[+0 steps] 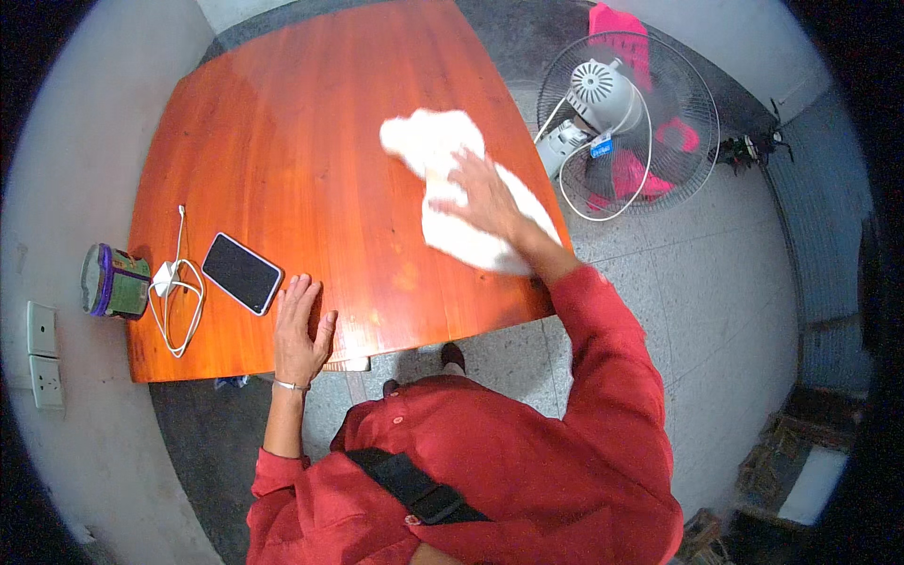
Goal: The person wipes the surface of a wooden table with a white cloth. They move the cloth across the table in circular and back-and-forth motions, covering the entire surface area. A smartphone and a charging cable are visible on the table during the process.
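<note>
A white cloth [471, 231] lies crumpled on the right part of the reddish-brown wooden table [292, 122], reaching to its right edge. My right hand [482, 196] presses down on it, fingers stretched out and a little blurred. Near the table's front edge, my left hand [301, 330] rests flat with its fingers extended and holds nothing. Just left of those fingertips is a smartphone [243, 273] with a dark screen and a pale case. Farther left, a white charger [165, 280] lies with its looped cable.
A green and purple tub [117, 281] stands at the table's left edge by the wall. Wall sockets [44, 358] are beyond it. Right of the table stands a grey fan [603, 94] with a round wire cage and a white cord. Something bright pink [621, 38] is behind it.
</note>
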A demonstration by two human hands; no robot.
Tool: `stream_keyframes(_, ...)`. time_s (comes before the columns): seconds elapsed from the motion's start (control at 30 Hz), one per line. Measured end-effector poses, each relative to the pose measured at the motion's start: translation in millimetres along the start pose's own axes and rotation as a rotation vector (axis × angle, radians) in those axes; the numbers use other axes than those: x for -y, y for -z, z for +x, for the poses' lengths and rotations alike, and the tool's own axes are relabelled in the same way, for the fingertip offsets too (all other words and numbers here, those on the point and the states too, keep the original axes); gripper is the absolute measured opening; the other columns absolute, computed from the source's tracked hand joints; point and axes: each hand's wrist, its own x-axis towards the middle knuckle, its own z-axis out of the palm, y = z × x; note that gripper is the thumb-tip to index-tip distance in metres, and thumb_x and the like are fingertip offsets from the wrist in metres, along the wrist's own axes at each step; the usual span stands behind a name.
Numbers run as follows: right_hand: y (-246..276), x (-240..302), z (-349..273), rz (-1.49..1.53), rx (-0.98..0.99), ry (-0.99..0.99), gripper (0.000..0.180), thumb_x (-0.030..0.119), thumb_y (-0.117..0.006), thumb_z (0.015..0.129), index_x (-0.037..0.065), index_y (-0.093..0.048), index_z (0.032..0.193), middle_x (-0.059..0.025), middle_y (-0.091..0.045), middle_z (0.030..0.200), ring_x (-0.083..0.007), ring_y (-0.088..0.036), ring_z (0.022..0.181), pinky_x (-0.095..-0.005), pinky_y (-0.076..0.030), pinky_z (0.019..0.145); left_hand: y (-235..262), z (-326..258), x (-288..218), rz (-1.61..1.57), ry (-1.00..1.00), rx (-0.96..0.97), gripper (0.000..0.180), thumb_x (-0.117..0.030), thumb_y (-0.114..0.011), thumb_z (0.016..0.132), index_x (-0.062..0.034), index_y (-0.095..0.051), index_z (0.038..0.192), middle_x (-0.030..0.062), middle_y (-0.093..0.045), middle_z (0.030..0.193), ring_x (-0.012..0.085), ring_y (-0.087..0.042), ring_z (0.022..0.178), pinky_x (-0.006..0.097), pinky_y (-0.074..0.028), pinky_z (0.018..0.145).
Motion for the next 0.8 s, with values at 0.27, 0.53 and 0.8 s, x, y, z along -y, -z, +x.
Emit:
stream_keyframes(0.27, 38, -33, -64, 0.072, -0.151, -0.183, 0.043, 0.021, -0.065, 0.081, 0.005, -0.057, 0.121, -0.0169, -0.054, 0.129, -0.0359, -0.046, 0.125, -0.0439, -0.034, 0.106, -3, 0, -6, 0.057, 0.104, -0.046, 0.056, -0.024, -0.064, 0.086, 0.0008, -0.047, 0.133, 0.0237, -0.042, 0.14, 0.0375, -0.035, 0.135, 0.045, -0.025, 0.112)
stream_keyframes(0.53, -25, -63, 47, -0.051, -0.13, -0.114, 0.035, 0.021, -0.056, 0.085, 0.017, -0.061, 0.119, -0.0179, -0.053, 0.13, -0.0397, -0.041, 0.127, -0.0511, -0.03, 0.107, -1, 3, -6, 0.111, 0.031, -0.013, 0.052, -0.022, -0.061, 0.088, -0.0022, -0.047, 0.134, 0.0203, -0.044, 0.14, 0.0354, -0.037, 0.134, 0.045, -0.026, 0.112)
stream_keyframes(0.8, 21, 28, -60, 0.078, 0.034, 0.165, 0.031, 0.028, -0.062, 0.083, 0.014, -0.063, 0.11, -0.0169, -0.048, 0.132, -0.0356, -0.037, 0.131, -0.0557, -0.027, 0.108, 7, 37, 11, 0.374, -0.013, -0.023, 0.039, -0.015, -0.058, 0.089, -0.0083, -0.054, 0.128, 0.0132, -0.053, 0.133, 0.0323, -0.039, 0.133, 0.052, -0.023, 0.112)
